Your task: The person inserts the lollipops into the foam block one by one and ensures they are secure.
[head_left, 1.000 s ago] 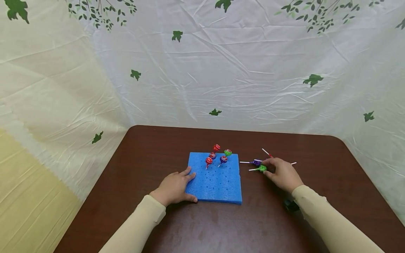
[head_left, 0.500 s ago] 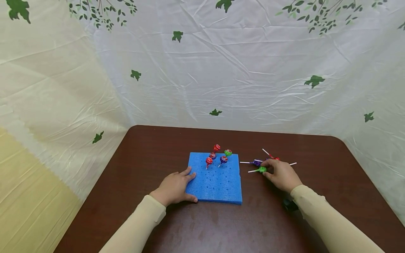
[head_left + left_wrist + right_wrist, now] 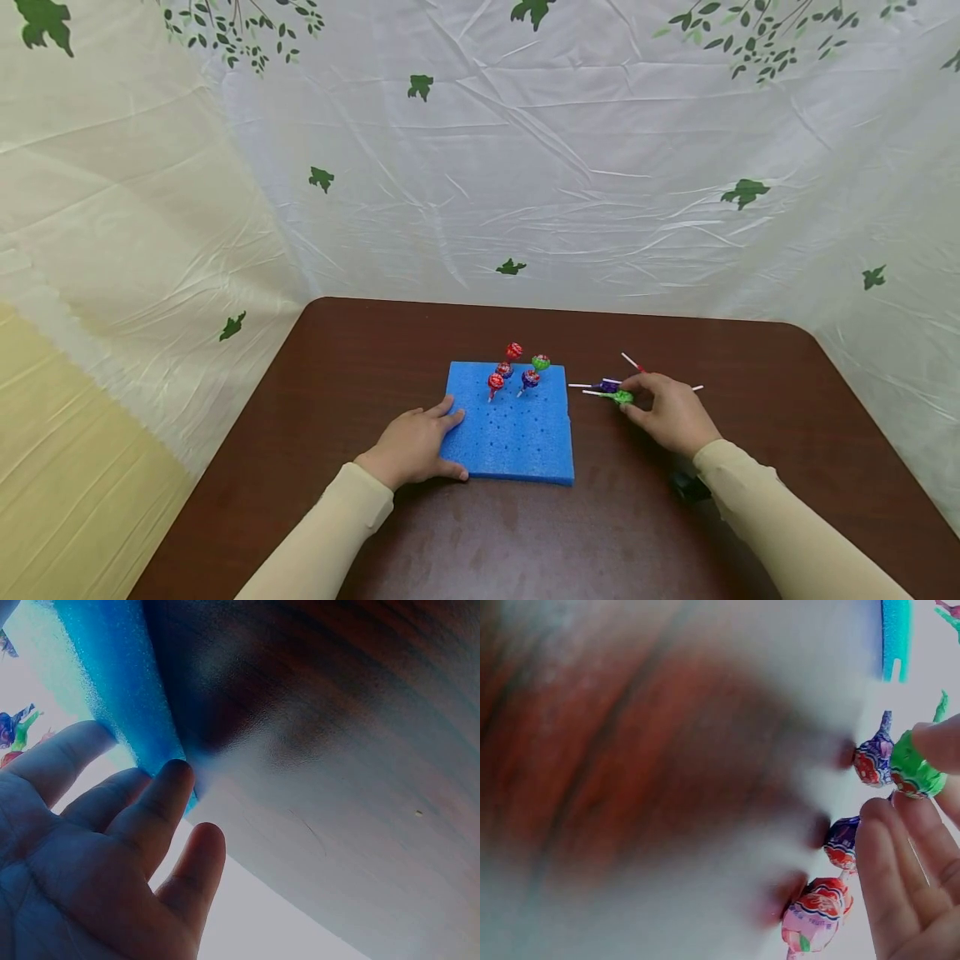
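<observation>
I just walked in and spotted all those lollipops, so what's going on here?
A person's right grip pinches a green lollipop beside other lollipops lying on the brown table. The left grip touches the left side of a blue foam board. Five lollipops stand in the board, while the pinched one is outside it.

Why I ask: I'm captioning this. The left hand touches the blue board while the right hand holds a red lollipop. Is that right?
Not quite: the colour is wrong. The left hand touches the blue board while the right hand holds a green lollipop, as the right wrist view shows.
</observation>
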Demonstrator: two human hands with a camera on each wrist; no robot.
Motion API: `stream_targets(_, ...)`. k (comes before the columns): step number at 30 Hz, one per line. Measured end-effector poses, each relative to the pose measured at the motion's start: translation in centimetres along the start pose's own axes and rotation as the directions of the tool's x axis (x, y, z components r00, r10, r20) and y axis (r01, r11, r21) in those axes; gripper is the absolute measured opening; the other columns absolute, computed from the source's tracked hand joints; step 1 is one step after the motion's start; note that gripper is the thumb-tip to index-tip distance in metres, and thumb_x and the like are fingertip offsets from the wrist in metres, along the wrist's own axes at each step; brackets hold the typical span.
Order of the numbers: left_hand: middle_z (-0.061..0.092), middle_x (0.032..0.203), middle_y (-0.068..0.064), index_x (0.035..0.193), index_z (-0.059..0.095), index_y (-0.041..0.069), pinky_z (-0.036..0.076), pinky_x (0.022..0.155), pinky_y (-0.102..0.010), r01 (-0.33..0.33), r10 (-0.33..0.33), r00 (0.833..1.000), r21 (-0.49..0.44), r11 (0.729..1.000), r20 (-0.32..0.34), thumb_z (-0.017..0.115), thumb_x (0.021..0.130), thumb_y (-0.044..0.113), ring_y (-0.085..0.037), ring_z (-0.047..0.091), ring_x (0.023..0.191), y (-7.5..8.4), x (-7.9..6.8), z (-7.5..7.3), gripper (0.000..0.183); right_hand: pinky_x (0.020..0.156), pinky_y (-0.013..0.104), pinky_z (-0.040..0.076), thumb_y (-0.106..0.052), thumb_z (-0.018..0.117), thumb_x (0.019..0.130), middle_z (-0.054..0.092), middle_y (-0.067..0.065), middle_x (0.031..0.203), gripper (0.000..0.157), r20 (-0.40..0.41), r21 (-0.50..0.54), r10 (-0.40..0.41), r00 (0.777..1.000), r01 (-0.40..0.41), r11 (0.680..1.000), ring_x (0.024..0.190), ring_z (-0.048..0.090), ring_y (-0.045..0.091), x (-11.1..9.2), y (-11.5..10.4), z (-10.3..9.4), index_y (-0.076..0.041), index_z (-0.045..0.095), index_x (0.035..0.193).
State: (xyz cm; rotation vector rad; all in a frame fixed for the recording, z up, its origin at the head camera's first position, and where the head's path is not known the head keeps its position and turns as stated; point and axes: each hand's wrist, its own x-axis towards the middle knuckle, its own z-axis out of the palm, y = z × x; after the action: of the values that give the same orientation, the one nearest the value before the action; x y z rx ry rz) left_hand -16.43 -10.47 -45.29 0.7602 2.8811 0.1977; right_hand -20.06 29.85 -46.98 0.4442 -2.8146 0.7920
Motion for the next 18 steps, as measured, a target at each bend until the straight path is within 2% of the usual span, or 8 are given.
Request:
stream_targets(7,0.038,0.155,-0.015,0.148,0.05,0.012,0.038,0.109,-0.048,0.004,-0.004,1.0,0.009,1.0,0.003,0.076,0.076,0.063,-0.03,0.049,0.134,0.0,0.0,0.0,0.093,0.074,0.04,0.059,-0.006,0.08,0.082,0.066,0.007,0.103,0.026,-0.018,0.109,-0.02,1.0,0.022,0.994,0.087,0.07,0.023,0.1,-0.3,0.0,-0.005,0.069,0.105)
stream_targets(11,0.038,0.155,-0.015,0.148,0.05,0.011,0.039,0.108,-0.048,0.002,-0.002,1.0,0.008,1.0,0.003,0.077,0.076,0.063,-0.031,0.049,0.133,0.0,0.1,0.0,0.093,0.074,0.039,0.059,-0.005,0.081,0.081,0.064,0.005,0.102,0.026,-0.036,0.119,-0.04,0.999,0.044,0.992,0.086,0.069,0.022,0.1,-0.5,0.0,-0.007,0.069,0.104)
stream_targets(16,0.039,0.155,-0.015,0.148,0.05,0.011,0.039,0.108,-0.048,-0.002,0.002,1.0,0.006,1.0,-0.004,0.077,0.075,0.062,-0.031,0.05,0.133,0.0,0.1,0.1,0.093,0.07,0.028,0.058,-0.007,0.079,0.085,0.067,0.002,0.098,0.026,-0.038,0.148,-0.04,0.998,0.046,0.988,0.082,0.067,0.016,0.3,-1.4,-0.1,-0.009,0.07,0.109)
stream_targets(18,0.039,0.155,-0.016,0.148,0.05,0.011,0.039,0.108,-0.048,-0.002,0.002,1.0,0.006,1.0,-0.006,0.077,0.075,0.062,-0.031,0.05,0.133,0.0,0.1,0.1,0.093,0.07,0.027,0.057,-0.008,0.078,0.087,0.068,0.002,0.096,0.027,-0.026,0.172,-0.033,0.999,0.037,0.984,0.081,0.066,0.016,0.4,-1.9,-0.2,-0.009,0.069,0.113)
